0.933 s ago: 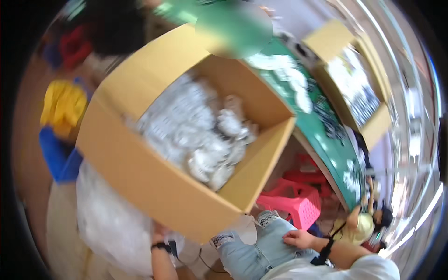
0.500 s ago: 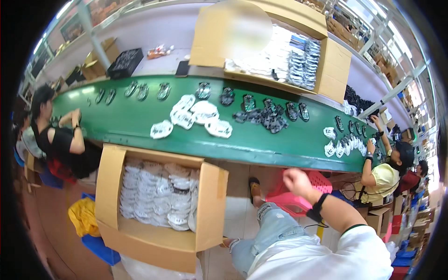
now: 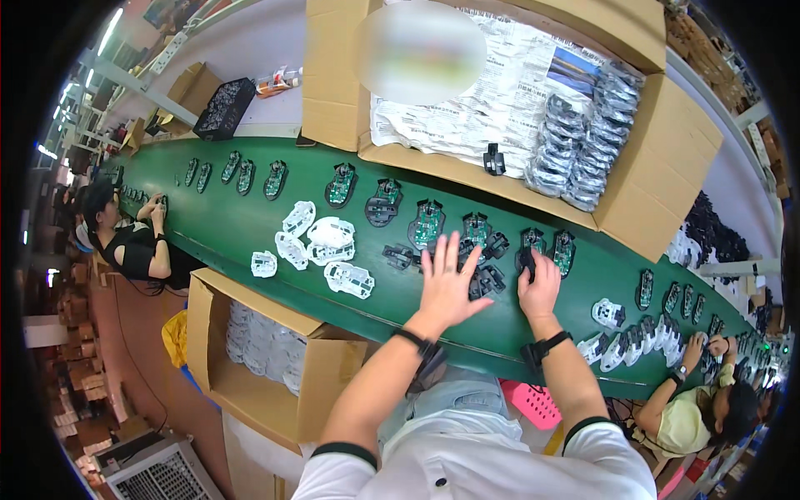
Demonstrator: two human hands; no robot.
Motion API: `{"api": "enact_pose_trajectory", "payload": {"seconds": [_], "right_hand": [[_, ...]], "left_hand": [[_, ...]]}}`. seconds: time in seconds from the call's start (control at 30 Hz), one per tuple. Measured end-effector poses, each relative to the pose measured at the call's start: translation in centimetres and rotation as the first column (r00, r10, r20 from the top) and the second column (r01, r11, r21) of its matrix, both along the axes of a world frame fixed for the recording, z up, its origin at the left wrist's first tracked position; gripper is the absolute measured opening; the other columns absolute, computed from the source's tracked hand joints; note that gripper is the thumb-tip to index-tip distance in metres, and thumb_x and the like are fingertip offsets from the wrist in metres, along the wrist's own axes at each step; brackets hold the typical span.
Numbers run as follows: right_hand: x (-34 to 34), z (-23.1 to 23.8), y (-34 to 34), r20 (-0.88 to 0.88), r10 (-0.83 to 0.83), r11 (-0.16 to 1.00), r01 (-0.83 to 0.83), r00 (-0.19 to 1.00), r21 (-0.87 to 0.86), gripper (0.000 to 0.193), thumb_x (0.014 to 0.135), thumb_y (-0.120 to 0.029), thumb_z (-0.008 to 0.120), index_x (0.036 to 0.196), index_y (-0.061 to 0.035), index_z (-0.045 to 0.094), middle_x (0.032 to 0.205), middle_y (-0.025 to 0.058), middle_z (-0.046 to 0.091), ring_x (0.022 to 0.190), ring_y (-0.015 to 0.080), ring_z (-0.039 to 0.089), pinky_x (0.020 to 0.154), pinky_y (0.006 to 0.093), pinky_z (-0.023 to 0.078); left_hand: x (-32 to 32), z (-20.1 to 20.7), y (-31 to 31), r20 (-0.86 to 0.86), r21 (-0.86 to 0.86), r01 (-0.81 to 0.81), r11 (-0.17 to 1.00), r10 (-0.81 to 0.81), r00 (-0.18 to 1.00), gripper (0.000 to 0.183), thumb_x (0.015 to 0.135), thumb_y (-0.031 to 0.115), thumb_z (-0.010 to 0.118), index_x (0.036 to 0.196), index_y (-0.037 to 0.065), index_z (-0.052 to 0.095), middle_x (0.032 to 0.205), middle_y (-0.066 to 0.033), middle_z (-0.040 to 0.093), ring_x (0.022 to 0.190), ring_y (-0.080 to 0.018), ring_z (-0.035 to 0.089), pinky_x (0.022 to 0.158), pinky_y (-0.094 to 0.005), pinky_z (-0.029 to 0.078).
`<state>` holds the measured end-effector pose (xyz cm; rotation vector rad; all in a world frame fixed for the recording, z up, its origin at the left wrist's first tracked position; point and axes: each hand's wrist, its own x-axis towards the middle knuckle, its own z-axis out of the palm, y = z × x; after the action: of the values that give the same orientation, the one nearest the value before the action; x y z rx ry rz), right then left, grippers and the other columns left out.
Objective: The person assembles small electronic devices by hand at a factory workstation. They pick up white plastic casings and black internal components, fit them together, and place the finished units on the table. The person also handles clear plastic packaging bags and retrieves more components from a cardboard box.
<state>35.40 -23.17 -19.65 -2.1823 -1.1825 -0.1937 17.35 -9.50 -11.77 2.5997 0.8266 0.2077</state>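
My left hand [image 3: 450, 287] is open, fingers spread, over loose black plastic parts [image 3: 485, 283] on the green belt [image 3: 400, 312]. Just beyond its fingertips lies a black computer mouse base [image 3: 428, 221] with a green circuit board. My right hand [image 3: 540, 290] has thumb and fingers closed on a black plastic part [image 3: 526, 260], at the near end of another mouse base [image 3: 533, 239]. One more mouse base [image 3: 563, 250] lies just right of those fingers. White mouse shells [image 3: 350, 279] are grouped to the left of my left hand.
Beyond the belt stands a large open carton [image 3: 467, 177] with bagged parts [image 3: 596, 137] and paper sheets. Another carton [image 3: 333, 387] of white shells is at the near left. A pink plastic stool [image 3: 533, 404] is below the belt. Co-workers [image 3: 125, 242] sit at both ends.
I have moved up to the belt. My right hand has gone from above the pink stool to a mouse base, and my left hand has come into view over the black parts.
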Motion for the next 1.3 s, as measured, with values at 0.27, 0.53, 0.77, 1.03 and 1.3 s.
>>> {"api": "enact_pose_trajectory", "payload": {"seconds": [0.27,0.53,0.77,1.03,1.3], "right_hand": [[-0.4,3.4,3.8,-0.259,0.233,0.969,-0.246,0.937,-0.021,0.047,0.076,-0.016,0.071,0.121,-0.0038,0.063,0.121,0.0203,0.059,0.110,0.0396,0.057,0.097,0.0475,0.046],[-3.5,2.5,0.9,-0.389,0.368,0.898,-0.431,0.845,-0.085,0.061,0.082,-0.033,0.073,0.133,-0.0042,0.055,0.144,0.0231,0.048,0.129,0.0441,0.047,0.111,0.0555,0.033],[-14.0,2.7,4.7,-0.381,0.474,0.842,-0.535,0.794,-0.067,0.067,0.078,-0.031,0.078,0.135,-0.0052,0.051,0.147,0.0253,0.043,0.135,0.0445,0.043,0.112,0.0548,0.035],[-19.8,2.6,17.0,-0.405,0.478,0.860,-0.508,0.779,0.038,0.032,0.083,-0.020,0.077,0.109,-0.0045,0.067,0.125,0.0157,0.063,0.116,0.0369,0.059,0.098,0.0448,0.050],[-14.4,6.3,18.2,-0.127,0.132,0.966,-0.099,0.983,0.239,0.012,0.084,-0.008,0.072,0.096,-0.0050,0.070,0.107,0.0137,0.070,0.102,0.0318,0.065,0.091,0.0399,0.052]], "left_hand": [[-1.6,-4.5,0.0,-0.144,-0.003,0.194,0.981,-0.192,0.971,0.076,0.073,0.058,0.076,0.136,0.019,0.059,0.157,-0.0233,0.030,0.147,-0.0438,0.023,0.113,-0.0692,0.018],[-11.2,-4.0,4.7,-0.179,-0.011,0.324,0.946,-0.321,0.930,0.073,0.076,0.057,0.074,0.136,0.019,0.057,0.159,-0.0222,0.028,0.147,-0.0431,0.023,0.114,-0.0679,0.019],[-17.5,-4.2,13.2,-0.132,0.037,0.307,0.951,-0.300,0.945,0.071,0.071,0.055,0.078,0.129,0.018,0.061,0.157,-0.0200,0.031,0.144,-0.0430,0.030,0.111,-0.0636,0.029],[-19.7,-3.8,20.0,-0.100,0.070,0.141,0.988,-0.133,0.986,0.076,0.071,0.056,0.077,0.132,0.014,0.060,0.158,-0.0214,0.030,0.146,-0.0420,0.025,0.115,-0.0619,0.023],[-16.9,-1.8,23.6,0.266,0.185,-0.272,0.944,0.218,0.939,0.048,0.079,0.031,0.076,0.116,0.004,0.065,0.117,-0.0207,0.060,0.106,-0.0413,0.057,0.093,-0.0483,0.047]]}}
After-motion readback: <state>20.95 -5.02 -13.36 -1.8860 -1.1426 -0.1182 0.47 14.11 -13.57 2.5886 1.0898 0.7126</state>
